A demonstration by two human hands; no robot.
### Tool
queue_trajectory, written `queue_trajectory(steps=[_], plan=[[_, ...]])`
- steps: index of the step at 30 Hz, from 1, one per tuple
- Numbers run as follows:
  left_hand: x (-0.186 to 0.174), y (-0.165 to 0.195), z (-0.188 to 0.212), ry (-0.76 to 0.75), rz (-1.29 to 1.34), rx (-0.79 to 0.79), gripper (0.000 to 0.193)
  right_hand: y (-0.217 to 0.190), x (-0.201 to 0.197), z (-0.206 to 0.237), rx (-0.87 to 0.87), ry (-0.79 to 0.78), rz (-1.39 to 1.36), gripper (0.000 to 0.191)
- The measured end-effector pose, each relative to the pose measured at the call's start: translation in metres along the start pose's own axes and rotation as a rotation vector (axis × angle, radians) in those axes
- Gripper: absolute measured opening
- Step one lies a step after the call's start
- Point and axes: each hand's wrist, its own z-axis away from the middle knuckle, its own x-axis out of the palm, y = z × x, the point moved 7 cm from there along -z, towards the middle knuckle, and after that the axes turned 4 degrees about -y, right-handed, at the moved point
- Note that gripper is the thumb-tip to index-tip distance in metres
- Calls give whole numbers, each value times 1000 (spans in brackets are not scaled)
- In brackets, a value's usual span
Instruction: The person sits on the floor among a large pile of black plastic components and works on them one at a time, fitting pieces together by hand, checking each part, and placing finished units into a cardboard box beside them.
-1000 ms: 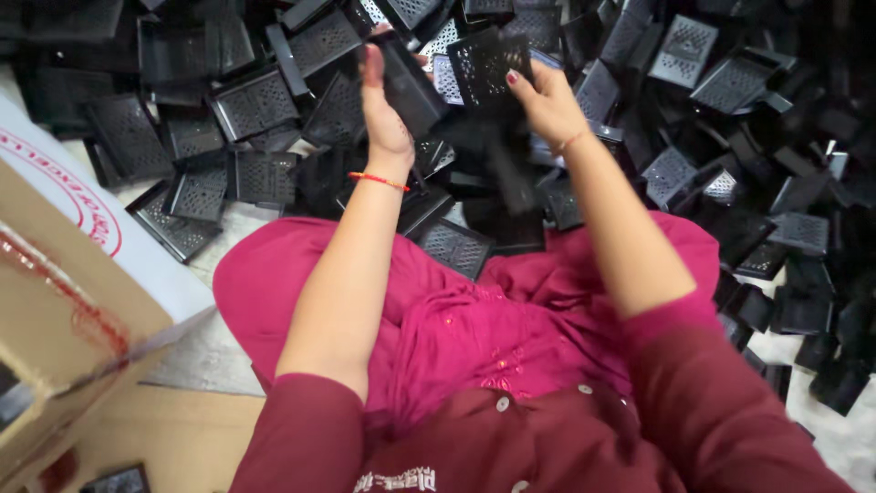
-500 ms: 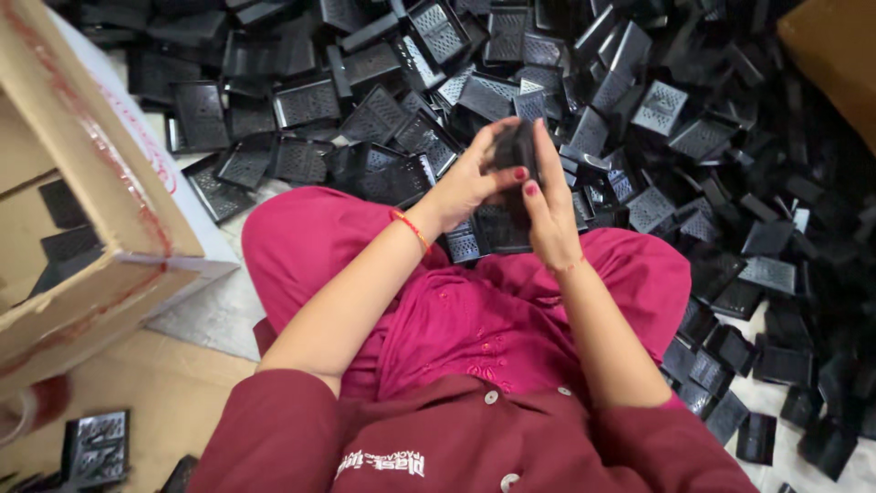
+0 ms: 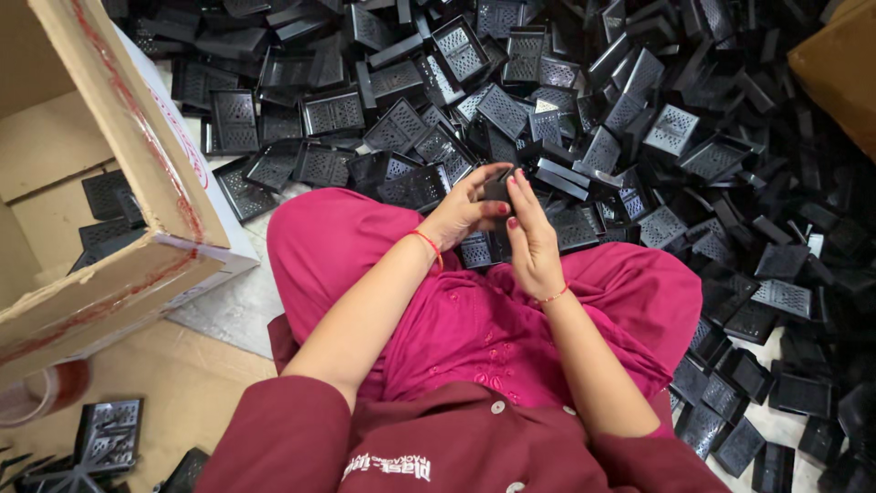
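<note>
I sit on the floor in pink clothes before a big heap of black perforated plastic trays (image 3: 566,100). My left hand (image 3: 464,212) and my right hand (image 3: 531,239) meet above my lap, both gripping one small black plastic piece (image 3: 498,188) between the fingers. Much of the piece is hidden by my fingers. A red thread is tied on my left wrist, a thin bracelet on the right.
An open cardboard box (image 3: 109,183) stands at the left with a few black trays inside. Another brown box corner (image 3: 839,64) shows at top right. A tape roll (image 3: 41,393) and a black tray (image 3: 108,436) lie at bottom left.
My hands came back from the heap toward my lap with a black piece and closed together on it. The view swung left, showing more of the cardboard box.
</note>
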Motion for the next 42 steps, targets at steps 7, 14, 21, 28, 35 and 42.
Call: queue_trajectory(steps=[7,14,21,28,35,42], plan=[[5,8,-4,-93,129,30,67,12,3,0,-8,48,-5,53],[-15,4,-9,28,55,12,69,43,9,2,12,64,-180,49],[-31,-6,-12,94,94,33,64,62,20,1,60,23,-159,50],[-28,-8,-5,158,20,-16,59,72,24,10,162,140,-309,49],[-26,-12,-1,157,-14,-16,61,68,24,20,99,199,-352,49],[-35,-14,-9,120,33,-13,57,44,19,14,-12,61,-227,65]])
